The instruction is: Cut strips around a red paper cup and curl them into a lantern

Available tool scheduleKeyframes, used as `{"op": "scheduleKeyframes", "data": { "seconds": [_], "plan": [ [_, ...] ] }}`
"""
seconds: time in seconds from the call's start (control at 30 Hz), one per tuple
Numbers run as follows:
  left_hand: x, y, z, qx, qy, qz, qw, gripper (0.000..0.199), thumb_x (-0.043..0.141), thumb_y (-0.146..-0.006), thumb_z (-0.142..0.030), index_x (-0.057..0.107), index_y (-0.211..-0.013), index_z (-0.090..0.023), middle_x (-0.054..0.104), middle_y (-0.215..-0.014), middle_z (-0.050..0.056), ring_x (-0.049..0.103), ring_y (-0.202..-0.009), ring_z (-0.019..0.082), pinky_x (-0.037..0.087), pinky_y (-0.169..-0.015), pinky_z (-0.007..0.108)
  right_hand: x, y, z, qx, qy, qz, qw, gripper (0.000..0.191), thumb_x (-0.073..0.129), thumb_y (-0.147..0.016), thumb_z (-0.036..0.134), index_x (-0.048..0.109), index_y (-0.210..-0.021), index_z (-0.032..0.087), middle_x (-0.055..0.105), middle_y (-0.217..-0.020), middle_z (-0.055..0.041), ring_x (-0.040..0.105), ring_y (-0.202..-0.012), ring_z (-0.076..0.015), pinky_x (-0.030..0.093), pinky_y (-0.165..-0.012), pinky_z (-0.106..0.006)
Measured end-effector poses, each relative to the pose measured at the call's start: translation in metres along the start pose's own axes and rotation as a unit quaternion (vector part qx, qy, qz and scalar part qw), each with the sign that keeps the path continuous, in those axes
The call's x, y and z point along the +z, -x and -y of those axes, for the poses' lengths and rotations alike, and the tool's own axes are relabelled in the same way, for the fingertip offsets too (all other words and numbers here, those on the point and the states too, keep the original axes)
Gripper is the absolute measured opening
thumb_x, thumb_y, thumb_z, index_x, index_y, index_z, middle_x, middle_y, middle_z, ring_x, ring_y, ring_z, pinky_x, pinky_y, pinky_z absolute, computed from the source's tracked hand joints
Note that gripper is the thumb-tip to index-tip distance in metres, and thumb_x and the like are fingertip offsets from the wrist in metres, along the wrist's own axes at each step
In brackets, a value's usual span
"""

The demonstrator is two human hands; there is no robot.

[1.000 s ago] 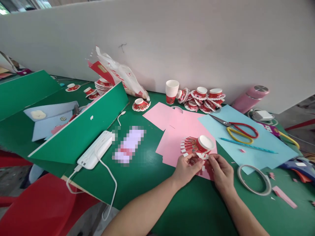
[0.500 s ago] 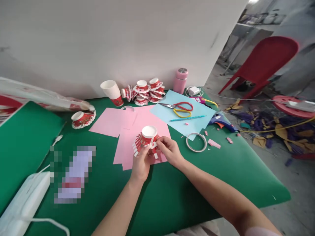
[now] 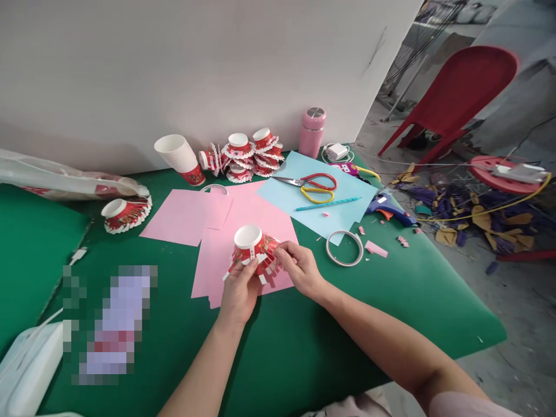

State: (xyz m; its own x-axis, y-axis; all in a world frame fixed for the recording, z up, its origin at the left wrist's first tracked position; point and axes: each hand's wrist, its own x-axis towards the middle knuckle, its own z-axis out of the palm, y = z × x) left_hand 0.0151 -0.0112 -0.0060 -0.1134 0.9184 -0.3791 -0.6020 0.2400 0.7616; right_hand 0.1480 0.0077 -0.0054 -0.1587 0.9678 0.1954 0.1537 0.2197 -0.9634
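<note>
Since half a second ago the head camera has swung a little further right and the fringed paper cup (image 3: 252, 250) has tipped, its white base now turned up and toward the left. Both hands have stayed on it. The left hand (image 3: 238, 292) cradles the cup from below, fingers closed round the cut strips; the right hand (image 3: 299, 267) pinches one strip at the cup's right side between thumb and forefinger. The cup is held just above the pink paper (image 3: 243, 231), near the middle of the table (image 3: 330, 341).

Its wall is already slit into many strips, several of them splayed outward, while others lie close against the cup, so the folding-out looks partly done, with more strips left to bend.

Further out, a tape ring (image 3: 344, 248) lies just right of the pink paper, and red-and-yellow scissors (image 3: 313, 186) and a blue pencil (image 3: 328, 204) rest on the blue paper (image 3: 347, 208). Toward the far edge stand a stack of uncut cups (image 3: 179, 157), a heap of finished fringed cups (image 3: 243, 153) and a pink flask (image 3: 311, 132). One more finished cup (image 3: 125, 213) sits toward the far left.
</note>
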Motion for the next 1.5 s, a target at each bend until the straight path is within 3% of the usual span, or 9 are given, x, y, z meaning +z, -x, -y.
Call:
{"op": "scheduleKeyframes", "data": {
  "seconds": [0.2,0.3,0.47,0.7,0.93,1.03,1.2,1.37,1.5],
  "plan": [
    [-0.003,0.001,-0.011,-0.027,0.076,0.018,0.997,0.015,0.076,-0.061,-0.02,0.07,-0.075,-0.018,0.07,-0.075,0.002,0.063,-0.068,0.014,0.051,-0.061,0.023,-0.003,0.005,0.0,-0.126,0.086,-0.053,0.987,0.005,0.049,-0.083,0.02,0.053,-0.084,0.019,0.057,-0.07,-0.0007,0.049,-0.056,-0.0101,0.042,-0.053,-0.023],
    [-0.004,0.002,-0.013,-0.024,0.081,0.02,0.996,0.013,0.075,-0.061,-0.02,0.069,-0.072,-0.017,0.068,-0.068,0.001,0.06,-0.061,0.012,0.05,-0.057,0.022,0.0,0.008,0.0,-0.191,0.112,-0.043,0.974,0.01,0.05,-0.081,0.014,0.052,-0.088,0.02,0.057,-0.074,-0.0022,0.053,-0.063,-0.0124,0.045,-0.055,-0.024],
    [-0.003,0.004,-0.015,-0.02,0.096,0.026,0.995,0.016,0.076,-0.061,-0.022,0.069,-0.075,-0.018,0.069,-0.074,0.001,0.061,-0.064,0.012,0.048,-0.056,0.021,0.008,0.011,0.0,-0.266,0.161,-0.037,0.95,0.02,0.052,-0.076,0.008,0.052,-0.092,0.021,0.059,-0.08,-0.0046,0.056,-0.076,-0.0169,0.049,-0.064,-0.03],
    [-0.003,0.004,-0.016,-0.011,0.09,0.056,0.994,0.017,0.072,-0.066,-0.024,0.069,-0.083,-0.018,0.07,-0.084,0.002,0.063,-0.077,0.014,0.05,-0.069,0.023,0.011,0.01,0.0,-0.322,0.272,-0.039,0.906,0.022,0.054,-0.078,0.01,0.057,-0.094,0.024,0.06,-0.085,-0.0038,0.056,-0.079,-0.0174,0.048,-0.07,-0.033],
    [-0.004,0.006,-0.013,-0.022,0.082,0.082,0.993,0.017,0.069,-0.07,-0.024,0.07,-0.087,-0.018,0.07,-0.091,0.004,0.063,-0.086,0.017,0.05,-0.075,0.025,0.007,0.008,-0.001,-0.342,0.259,-0.059,0.901,0.01,0.059,-0.08,0.017,0.061,-0.087,0.024,0.06,-0.079,-0.0032,0.054,-0.074,-0.0166,0.046,-0.066,-0.031],
    [-0.004,0.006,-0.012,-0.032,0.089,0.072,0.993,0.016,0.072,-0.068,-0.022,0.071,-0.083,-0.018,0.071,-0.086,0.004,0.064,-0.079,0.015,0.05,-0.07,0.023,0.007,0.008,0.0,-0.317,0.219,-0.067,0.92,0.008,0.058,-0.081,0.017,0.061,-0.085,0.024,0.06,-0.078,-0.0033,0.056,-0.071,-0.016,0.047,-0.063,-0.031],
    [-0.002,0.009,-0.01,-0.032,0.088,0.049,0.994,0.016,0.076,-0.063,-0.021,0.072,-0.077,-0.018,0.071,-0.077,0.002,0.062,-0.068,0.012,0.05,-0.062,0.021,0.006,0.008,0.004,-0.216,0.121,-0.075,0.966,0.008,0.052,-0.084,0.015,0.058,-0.083,0.021,0.062,-0.075,-0.0032,0.06,-0.07,-0.015,0.05,-0.062,-0.028],
    [-0.002,0.011,-0.006,-0.031,0.046,0.057,0.997,0.022,0.075,-0.063,-0.026,0.073,-0.083,-0.018,0.073,-0.084,0.004,0.066,-0.082,0.019,0.05,-0.078,0.03,0.009,0.007,0.001,-0.072,0.012,-0.091,0.993,0.008,0.052,-0.085,0.025,0.055,-0.079,0.02,0.063,-0.068,-0.0016,0.058,-0.058,-0.012,0.05,-0.055,-0.025],
    [-0.003,0.011,-0.002,-0.02,0.0,0.063,0.998,0.026,0.076,-0.062,-0.03,0.073,-0.085,-0.018,0.073,-0.091,0.006,0.063,-0.097,0.024,0.044,-0.093,0.038,0.011,0.004,-0.003,-0.005,-0.077,-0.099,0.992,0.017,0.055,-0.082,0.036,0.053,-0.076,0.02,0.061,-0.064,-0.0004,0.058,-0.056,-0.012,0.05,-0.053,-0.025]
  ]
}}
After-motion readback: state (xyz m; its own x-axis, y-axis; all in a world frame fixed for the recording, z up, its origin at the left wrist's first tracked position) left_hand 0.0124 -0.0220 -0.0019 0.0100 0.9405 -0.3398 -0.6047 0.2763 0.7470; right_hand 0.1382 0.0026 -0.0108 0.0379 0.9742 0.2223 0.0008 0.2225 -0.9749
